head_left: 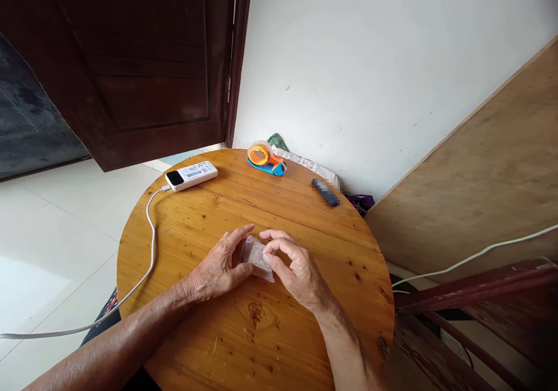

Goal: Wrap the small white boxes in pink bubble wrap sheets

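Observation:
A small rectangular packet (257,255) in clear, crinkled plastic lies on the round wooden table between my hands, with a pale printed face showing. My left hand (222,263) rests at its left side, thumb and fingers spread apart. The left thumb touches the packet's near left edge, while the index finger stretches beyond the far edge. At the right side is my right hand (296,266), its thumb and index fingertips pinched together on the packet's right part. The other right fingers are curved above it.
A white device (194,176) with a cable (152,234) sits at the table's far left. An orange and blue tape dispenser (265,158) stands at the back. A dark blurred object (325,192) lies at the far right. A white wall (349,77) rises behind the table (200,222).

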{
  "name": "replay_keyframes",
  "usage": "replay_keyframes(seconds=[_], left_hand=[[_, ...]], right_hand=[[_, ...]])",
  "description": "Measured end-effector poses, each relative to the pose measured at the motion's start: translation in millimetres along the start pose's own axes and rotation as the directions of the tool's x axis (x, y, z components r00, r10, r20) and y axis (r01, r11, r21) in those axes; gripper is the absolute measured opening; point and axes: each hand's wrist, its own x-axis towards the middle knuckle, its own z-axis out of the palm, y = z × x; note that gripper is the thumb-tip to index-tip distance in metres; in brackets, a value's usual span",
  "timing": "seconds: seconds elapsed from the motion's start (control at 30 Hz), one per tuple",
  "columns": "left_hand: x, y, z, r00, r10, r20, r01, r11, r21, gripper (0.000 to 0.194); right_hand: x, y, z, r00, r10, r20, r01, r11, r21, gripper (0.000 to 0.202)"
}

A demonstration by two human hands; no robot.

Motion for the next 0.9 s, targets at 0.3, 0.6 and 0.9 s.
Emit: replay_keyframes(seconds=[0.3, 0.6, 0.9], left_hand=[[0.4, 3.8, 1.1, 1.0, 0.012, 0.019, -0.012, 1.0, -0.022, 0.075], [-0.3, 6.5, -0.4, 0.999, 0.02, 0.028, -0.02, 1.0, -0.017, 0.074], [-2.8, 7.4, 2.4, 0.993, 0.108, 0.037, -0.108, 0.994, -0.004, 0.076]], right_hand=[[-1.3, -4.7, -15.0, 0.999, 0.047, -0.017, -0.046, 0.999, 0.029, 0.006], [-2.7, 4.9, -6.7, 0.994, 0.043, 0.098, -0.04, 0.999, -0.036, 0.007], [-0.9, -3.8, -4.2, 0.998, 0.038, -0.055, -0.035, 0.998, 0.047, 0.012]])
